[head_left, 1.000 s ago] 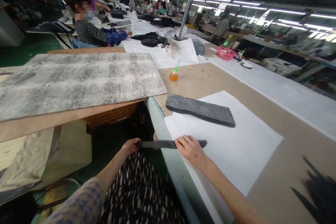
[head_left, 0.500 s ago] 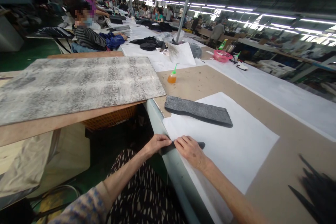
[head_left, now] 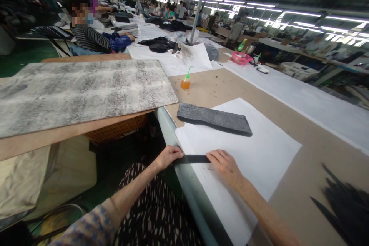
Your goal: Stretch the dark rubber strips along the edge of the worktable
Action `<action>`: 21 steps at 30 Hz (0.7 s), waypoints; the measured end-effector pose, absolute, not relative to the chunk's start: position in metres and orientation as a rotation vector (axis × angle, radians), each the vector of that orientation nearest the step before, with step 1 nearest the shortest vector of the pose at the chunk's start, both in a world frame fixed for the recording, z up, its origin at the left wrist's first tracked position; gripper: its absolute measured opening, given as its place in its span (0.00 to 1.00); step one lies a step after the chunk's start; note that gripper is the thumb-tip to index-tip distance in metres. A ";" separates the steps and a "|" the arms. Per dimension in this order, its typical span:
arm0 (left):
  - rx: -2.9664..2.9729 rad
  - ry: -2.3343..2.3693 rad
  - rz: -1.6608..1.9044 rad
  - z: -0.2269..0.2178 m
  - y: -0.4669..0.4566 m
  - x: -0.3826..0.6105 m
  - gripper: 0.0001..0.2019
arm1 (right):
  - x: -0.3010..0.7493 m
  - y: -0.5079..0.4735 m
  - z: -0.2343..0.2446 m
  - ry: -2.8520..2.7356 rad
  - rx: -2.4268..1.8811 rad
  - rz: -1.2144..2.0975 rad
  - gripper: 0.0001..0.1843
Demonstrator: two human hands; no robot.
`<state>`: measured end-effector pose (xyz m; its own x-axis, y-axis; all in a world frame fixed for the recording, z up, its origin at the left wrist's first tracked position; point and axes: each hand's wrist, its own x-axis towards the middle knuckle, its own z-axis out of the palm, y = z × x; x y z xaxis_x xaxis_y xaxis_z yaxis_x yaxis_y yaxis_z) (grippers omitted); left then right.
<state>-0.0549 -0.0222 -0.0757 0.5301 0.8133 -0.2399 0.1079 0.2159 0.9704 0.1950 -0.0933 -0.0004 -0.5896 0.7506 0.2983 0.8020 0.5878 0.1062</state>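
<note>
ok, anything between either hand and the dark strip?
Nothing visible: the left hand grips the dark strip by the table edge and the right hand touches it over the white paper. The grey bundle lies beyond, apart.

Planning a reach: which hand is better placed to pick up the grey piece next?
Probably the right hand: though it touches the dark strip too, it sits nearer the grey piece in this view; the left hand pinches that strip by the table's edge.
</note>
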 end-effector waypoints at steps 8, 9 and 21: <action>1.249 1.056 0.582 -0.088 -0.024 -0.100 0.15 | 0.136 -0.073 -0.002 -2.734 -1.042 -0.523 0.11; 1.262 1.072 0.582 -0.086 -0.025 -0.106 0.15 | 0.134 -0.071 -0.003 -2.754 -1.014 -0.537 0.11; 1.394 1.085 0.531 -0.041 -0.032 -0.132 0.13 | 0.160 -0.077 -0.003 -2.802 -1.055 -0.566 0.15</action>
<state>-0.1319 -0.0316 -0.0408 0.4551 0.8418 -0.2903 0.2878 0.1694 0.9426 0.1596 -0.0770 -0.0030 -0.7563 0.6178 0.2155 0.6530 0.6920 0.3078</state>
